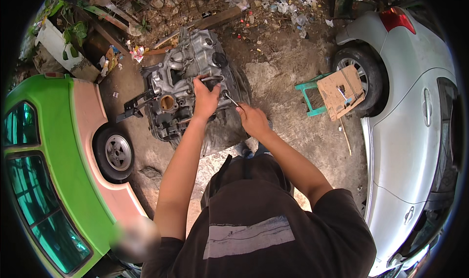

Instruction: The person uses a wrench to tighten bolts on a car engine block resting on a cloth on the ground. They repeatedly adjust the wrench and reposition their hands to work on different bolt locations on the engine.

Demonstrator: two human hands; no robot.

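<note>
Grey, grimy metal engine block (188, 78), ports open, perhaps oily

Soft, even daylight fills the scene, bright enough to show detail without hard shadows; only dim shade sits under the silver car (415, 112) and the green vehicle (53, 151). Mild glare gleams on the silver body panels. The fisheye bends straight edges near the rim, with black corners. A blurred patch sits lower left.

Green vehicle (53, 146) left, silver car (415, 131) right, perhaps cardboard-topped stool (312, 95).
</note>
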